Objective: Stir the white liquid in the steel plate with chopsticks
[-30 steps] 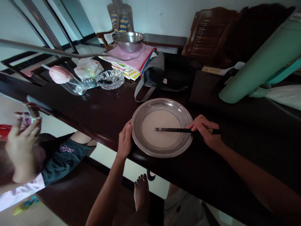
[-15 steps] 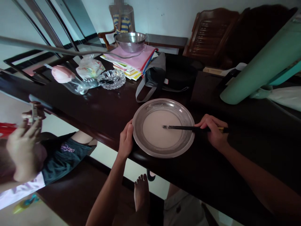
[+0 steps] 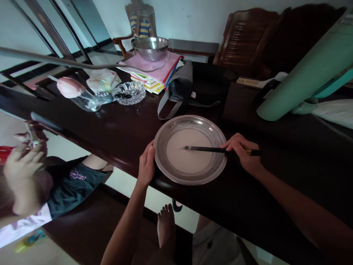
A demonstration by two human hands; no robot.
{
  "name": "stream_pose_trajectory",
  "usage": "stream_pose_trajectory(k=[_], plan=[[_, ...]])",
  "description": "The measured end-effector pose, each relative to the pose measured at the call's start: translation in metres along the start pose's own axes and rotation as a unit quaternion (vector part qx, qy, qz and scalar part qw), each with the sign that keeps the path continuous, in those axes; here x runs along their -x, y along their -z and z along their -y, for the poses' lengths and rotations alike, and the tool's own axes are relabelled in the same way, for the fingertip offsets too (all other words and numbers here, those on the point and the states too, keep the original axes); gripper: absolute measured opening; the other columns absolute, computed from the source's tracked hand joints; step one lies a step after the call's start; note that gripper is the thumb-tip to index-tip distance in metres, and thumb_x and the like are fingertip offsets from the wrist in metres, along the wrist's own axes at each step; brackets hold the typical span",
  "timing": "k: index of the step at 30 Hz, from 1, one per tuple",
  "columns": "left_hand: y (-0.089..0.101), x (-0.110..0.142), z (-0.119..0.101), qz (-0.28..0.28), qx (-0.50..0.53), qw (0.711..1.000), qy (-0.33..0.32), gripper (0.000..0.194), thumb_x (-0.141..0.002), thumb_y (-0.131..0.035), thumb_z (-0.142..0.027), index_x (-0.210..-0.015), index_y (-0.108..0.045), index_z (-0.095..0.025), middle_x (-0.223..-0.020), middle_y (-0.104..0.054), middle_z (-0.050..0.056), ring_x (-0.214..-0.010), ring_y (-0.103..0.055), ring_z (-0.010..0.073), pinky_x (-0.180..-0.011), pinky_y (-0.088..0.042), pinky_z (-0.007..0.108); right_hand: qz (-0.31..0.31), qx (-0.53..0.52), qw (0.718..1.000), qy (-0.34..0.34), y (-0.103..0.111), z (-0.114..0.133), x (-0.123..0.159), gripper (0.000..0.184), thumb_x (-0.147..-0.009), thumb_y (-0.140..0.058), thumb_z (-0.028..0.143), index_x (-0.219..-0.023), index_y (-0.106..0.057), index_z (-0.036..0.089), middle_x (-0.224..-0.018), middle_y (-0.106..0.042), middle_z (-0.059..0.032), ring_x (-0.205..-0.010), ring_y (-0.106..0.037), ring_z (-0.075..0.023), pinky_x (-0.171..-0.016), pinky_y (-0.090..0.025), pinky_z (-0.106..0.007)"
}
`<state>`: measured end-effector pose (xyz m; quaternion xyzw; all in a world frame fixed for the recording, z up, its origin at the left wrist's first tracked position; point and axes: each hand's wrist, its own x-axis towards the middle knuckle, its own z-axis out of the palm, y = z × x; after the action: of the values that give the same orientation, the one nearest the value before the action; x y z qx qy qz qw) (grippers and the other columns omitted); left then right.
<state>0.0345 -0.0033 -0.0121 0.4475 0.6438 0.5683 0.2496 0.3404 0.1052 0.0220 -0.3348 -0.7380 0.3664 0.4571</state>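
Note:
A shallow metal bowl (image 3: pixel 190 179) stands on the dark table near its front edge, with a pale, milky liquid (image 3: pixel 190 162) in it. My left hand (image 3: pixel 146 162) grips the bowl's left rim, thumb on the near side. In my right hand (image 3: pixel 244 151) is a pair of dark chopsticks (image 3: pixel 206 149), held closed around their thick ends over the bowl's right rim. Their tips lie together in the liquid, left of its middle.
Behind the bowl are a grey-black bag (image 3: pixel 179 86), a glass dish (image 3: pixel 129 92) and a metal basin (image 3: pixel 151 49) on stacked books. A green cylinder (image 3: pixel 298 77) leans at the right. Another person's hand (image 3: pixel 24 165) is at the left.
My right hand and the chopsticks have moved left, and the tips have shifted left through the liquid. My left hand stays on the rim. The view has shifted slightly.

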Motion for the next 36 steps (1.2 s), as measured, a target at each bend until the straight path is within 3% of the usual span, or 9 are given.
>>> stream_pose_trajectory(k=[3, 8, 13, 17, 22, 27, 32, 36], plan=[[0.0000, 0.0001, 0.0002, 0.004, 0.000, 1.000, 0.002, 0.056, -0.098, -0.041, -0.058, -0.129, -0.065, -0.018, -0.129, -0.069, 0.010, -0.123, -0.061, 0.0260, -0.109, -0.045, 0.042, -0.053, -0.028, 0.998, -0.017, 0.0002, -0.0006, -0.0002, 0.038, -0.096, -0.056, 0.035, -0.061, -0.063, 0.025, -0.067, -0.070, -0.0019, -0.065, -0.063, -0.0199, -0.065, -0.049, -0.038], [0.0000, 0.0001, 0.0010, 0.000, 0.000, 1.000, -0.002, 0.054, -0.098, -0.042, -0.057, -0.128, -0.066, -0.019, -0.129, -0.069, 0.009, -0.123, -0.061, 0.0249, -0.108, -0.046, 0.039, 0.019, -0.017, 1.000, -0.002, -0.0011, 0.0015, 0.0004, 0.034, -0.095, -0.056, 0.037, -0.065, -0.066, 0.026, -0.072, -0.073, -0.0028, -0.071, -0.064, -0.0211, -0.069, -0.050, -0.039], [0.0003, -0.0001, 0.0014, -0.001, -0.007, 1.000, -0.001, 0.054, -0.098, -0.042, -0.057, -0.127, -0.066, -0.018, -0.129, -0.069, 0.009, -0.122, -0.061, 0.0249, -0.107, -0.047, 0.039, -0.049, -0.039, 0.998, 0.000, -0.0001, -0.0001, 0.0001, 0.038, -0.096, -0.054, 0.035, -0.061, -0.063, 0.025, -0.066, -0.069, -0.0016, -0.064, -0.063, -0.0198, -0.064, -0.049, -0.038], [0.0004, 0.0001, 0.0009, -0.005, -0.009, 1.000, -0.001, 0.054, -0.098, -0.041, -0.056, -0.127, -0.066, -0.018, -0.128, -0.069, 0.010, -0.121, -0.062, 0.0255, -0.106, -0.047, 0.040, 0.024, -0.017, 0.999, 0.025, -0.0005, 0.0002, 0.0002, 0.033, -0.096, -0.055, 0.030, -0.065, -0.067, 0.026, -0.073, -0.074, -0.0022, -0.071, -0.063, -0.0213, -0.068, -0.050, -0.039], [-0.0001, 0.0004, 0.0003, -0.003, 0.001, 1.000, -0.002, 0.055, -0.098, -0.042, -0.058, -0.127, -0.066, -0.017, -0.129, -0.069, 0.010, -0.122, -0.061, 0.0255, -0.107, -0.046, 0.039, -0.048, -0.030, 0.998, -0.002, 0.0011, -0.0010, -0.0006, 0.036, -0.096, -0.055, 0.031, -0.062, -0.065, 0.025, -0.068, -0.070, -0.0012, -0.066, -0.063, -0.0197, -0.065, -0.048, -0.037], [0.0003, 0.0000, 0.0027, -0.006, 0.001, 1.000, -0.001, 0.056, -0.097, -0.043, -0.059, -0.128, -0.066, -0.017, -0.129, -0.069, 0.010, -0.123, -0.061, 0.0256, -0.108, -0.045, 0.039, 0.034, -0.023, 0.999, 0.019, -0.0002, -0.0012, 0.0004, 0.033, -0.096, -0.055, 0.031, -0.066, -0.067, 0.025, -0.073, -0.074, -0.0022, -0.072, -0.064, -0.0208, -0.068, -0.050, -0.038], [0.0001, -0.0002, 0.0037, -0.002, 0.003, 1.000, -0.001, 0.057, -0.098, -0.043, -0.059, -0.128, -0.066, -0.017, -0.129, -0.069, 0.010, -0.123, -0.061, 0.0256, -0.108, -0.045, 0.040, -0.047, -0.041, 0.998, 0.000, 0.0000, -0.0038, -0.0001, 0.037, -0.097, -0.054, 0.032, -0.062, -0.065, 0.025, -0.068, -0.070, -0.0015, -0.065, -0.063, -0.0189, -0.064, -0.048, -0.036], [-0.0004, -0.0005, 0.0026, -0.002, 0.003, 1.000, -0.005, 0.055, -0.098, -0.043, -0.058, -0.128, -0.066, -0.018, -0.128, -0.069, 0.010, -0.122, -0.061, 0.0253, -0.109, -0.045, 0.040, 0.032, -0.033, 0.999, 0.020, -0.0007, -0.0021, 0.0001, 0.032, -0.096, -0.055, 0.027, -0.066, -0.067, 0.025, -0.073, -0.073, -0.0021, -0.072, -0.063, -0.0200, -0.067, -0.049, -0.036]])
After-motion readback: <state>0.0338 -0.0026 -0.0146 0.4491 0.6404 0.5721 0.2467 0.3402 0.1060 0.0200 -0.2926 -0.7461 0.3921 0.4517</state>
